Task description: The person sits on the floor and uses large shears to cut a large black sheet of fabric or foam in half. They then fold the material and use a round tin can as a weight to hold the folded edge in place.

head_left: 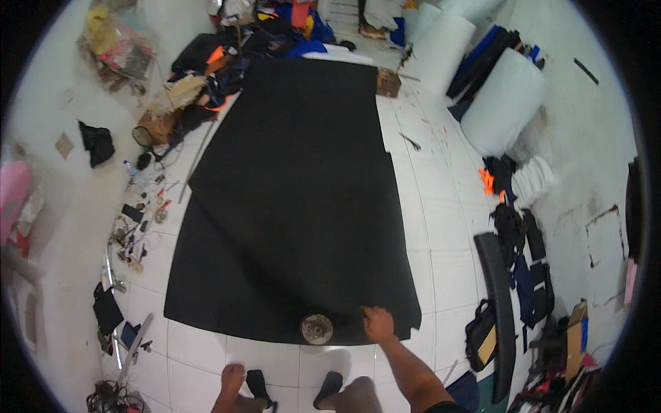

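A large sheet of black fabric [296, 193] lies spread on the floor in front of me. Over its near right part is my right hand [379, 325], fingers drawn together and pointing left at the fabric; whatever is between the fingertips is too small to make out. To the left of that hand, a round, worn disc [317, 330] with a hub at its centre rests on the sheet's near edge. My left hand [233, 375] is closed in a fist off the near edge, beside my left foot, with nothing visible in it.
Scissors [410, 142] lie on the white tiles right of the sheet. Small tools and scraps [138, 227] litter the left wall's foot. Large white rolls [502, 103] lean at the far right, above a long black padded strip [496, 310]. A pile of cloth [261, 34] fills the far end.
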A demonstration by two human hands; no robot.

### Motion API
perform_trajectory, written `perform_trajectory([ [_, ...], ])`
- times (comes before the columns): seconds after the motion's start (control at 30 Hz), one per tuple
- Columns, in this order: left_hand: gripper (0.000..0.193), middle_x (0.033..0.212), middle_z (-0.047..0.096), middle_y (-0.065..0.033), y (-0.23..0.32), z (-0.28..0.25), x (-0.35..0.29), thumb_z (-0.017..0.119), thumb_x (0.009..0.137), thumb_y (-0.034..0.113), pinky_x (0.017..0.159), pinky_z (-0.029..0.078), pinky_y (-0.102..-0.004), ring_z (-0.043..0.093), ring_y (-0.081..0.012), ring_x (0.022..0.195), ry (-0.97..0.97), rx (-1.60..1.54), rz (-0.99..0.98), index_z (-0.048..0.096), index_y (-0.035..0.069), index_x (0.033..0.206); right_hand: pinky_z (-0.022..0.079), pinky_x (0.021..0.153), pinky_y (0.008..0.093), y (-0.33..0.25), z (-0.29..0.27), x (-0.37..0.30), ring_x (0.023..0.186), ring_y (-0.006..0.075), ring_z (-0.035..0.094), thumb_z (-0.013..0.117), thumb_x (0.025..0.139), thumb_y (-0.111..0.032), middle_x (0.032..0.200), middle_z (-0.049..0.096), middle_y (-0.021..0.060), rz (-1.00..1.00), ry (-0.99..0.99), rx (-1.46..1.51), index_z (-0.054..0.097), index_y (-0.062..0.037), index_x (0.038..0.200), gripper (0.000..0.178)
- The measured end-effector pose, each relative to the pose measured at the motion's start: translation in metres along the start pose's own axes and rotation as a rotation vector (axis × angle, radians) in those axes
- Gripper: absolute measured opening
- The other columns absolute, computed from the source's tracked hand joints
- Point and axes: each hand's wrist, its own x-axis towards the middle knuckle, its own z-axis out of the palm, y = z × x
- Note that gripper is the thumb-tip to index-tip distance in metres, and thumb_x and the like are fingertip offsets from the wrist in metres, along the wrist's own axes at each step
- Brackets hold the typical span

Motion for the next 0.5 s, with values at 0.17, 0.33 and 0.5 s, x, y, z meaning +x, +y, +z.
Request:
perform_trajectory([
  [0.17,0.044,0.095,0.065,-0.0114,0.068,0.197,0.151,0.061,0.095,0.046,0.068,0.055,-0.0313,0.063,-0.0194,0.078,-0.492,-0.019,-0.077,0.06,0.005,0.11,0.048,0.08,0.0491,0.124,0.118,0.003,0.095,0.035,0.063,0.065,0.08,-0.012,0.099,0.066,0.0146,0.087,0.152,-0.063,0.067,-0.0103,0.116,0.036],
  [0.33,0.097,0.112,0.059,-0.0254,0.01,0.314,0.268,0.054,0.085,0.074,0.075,0.057,-0.0398,0.065,-0.0312,0.088,-0.386,-0.212,-0.253,0.032,-0.002,0.142,0.049,0.082,0.0478,0.19,0.212,0.016,0.096,0.0361,0.063,0.063,0.082,-0.01,0.102,0.066,0.0172,0.065,0.393,0.057,0.066,-0.0047,0.107,0.026],
  [0.5,0.133,0.136,0.041,-0.0342,-0.021,0.341,0.341,0.057,0.073,0.085,0.082,0.056,-0.0452,0.059,-0.04,0.108,-0.275,-0.618,-0.363,-0.005,0.002,0.156,0.052,0.081,0.0438,0.2,0.242,0.012,0.093,0.0358,0.065,0.062,0.082,-0.008,0.097,0.067,0.0167,0.035,0.531,0.062,0.065,-0.0039,0.103,0.021],
])
